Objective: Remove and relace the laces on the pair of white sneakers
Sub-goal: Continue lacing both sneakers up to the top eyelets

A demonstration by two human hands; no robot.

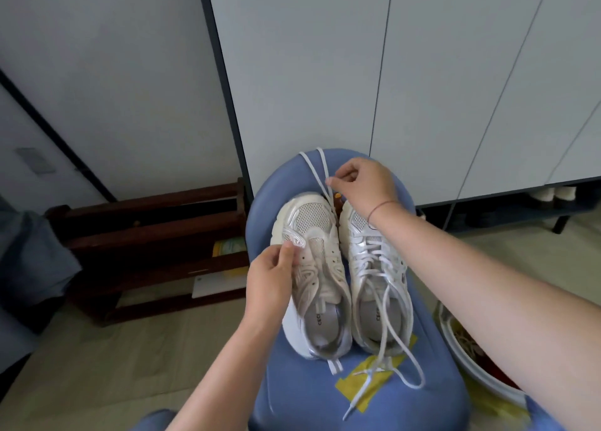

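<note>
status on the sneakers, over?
left hand grips unlaced left sneaker. right hand pinches loose lace above toes. right sneaker laced, untied. no obstruction seen.

Two sneakers [320, 222] [359, 268], two laces [311, 167] [387, 317], two hands [270, 284] [364, 183], one blue stool [292, 398].

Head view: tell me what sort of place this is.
Likely a home entryway. Tall white cabinet doors fill the back, shoes sit in the gap beneath them, and a dark wooden rack stands at left. The sneakers rest on a blue stool.
</note>
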